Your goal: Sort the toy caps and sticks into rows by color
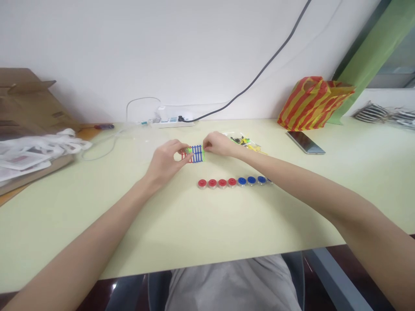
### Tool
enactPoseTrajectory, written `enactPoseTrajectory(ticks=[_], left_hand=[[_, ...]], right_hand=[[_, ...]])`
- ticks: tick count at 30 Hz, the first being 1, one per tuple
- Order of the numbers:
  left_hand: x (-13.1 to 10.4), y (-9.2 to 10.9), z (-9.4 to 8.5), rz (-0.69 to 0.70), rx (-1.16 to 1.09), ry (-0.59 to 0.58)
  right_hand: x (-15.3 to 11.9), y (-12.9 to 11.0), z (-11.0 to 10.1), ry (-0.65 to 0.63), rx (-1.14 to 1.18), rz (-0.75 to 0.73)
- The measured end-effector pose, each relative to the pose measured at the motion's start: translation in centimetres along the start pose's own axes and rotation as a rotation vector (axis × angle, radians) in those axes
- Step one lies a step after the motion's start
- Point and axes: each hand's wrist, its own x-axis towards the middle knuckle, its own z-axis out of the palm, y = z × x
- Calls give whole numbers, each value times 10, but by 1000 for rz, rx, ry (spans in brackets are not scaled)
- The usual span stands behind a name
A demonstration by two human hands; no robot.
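Observation:
A small group of thin blue sticks (197,154) lies side by side on the table, with red and green pieces at its left and a green one at its right edge. My left hand (167,162) holds the left end of this group between thumb and fingers. At the right edge, my right hand (215,143) has its fingers pinched together by the green piece; what they hold is too small to tell. Nearer me stands a row of small round containers, several with red lids (222,183) and several with blue lids (251,180), partly behind my right forearm.
A tray of small yellow and black parts (241,140) is behind my right forearm. A phone (305,142) and a striped bag (313,103) are at the right. A power strip (173,124) lies by the wall. A cardboard box (32,103) and white bags (35,151) are at the left.

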Motion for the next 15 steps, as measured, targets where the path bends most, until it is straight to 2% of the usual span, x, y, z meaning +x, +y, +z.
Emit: enactPoseTrajectory(ticks=[11, 15], left_hand=[[-1, -2, 1, 5, 0, -1], [-1, -3, 1, -1, -15, 0]], right_hand=[[3, 5, 5, 22, 8, -19], [-1, 4, -3, 42, 26, -2]])
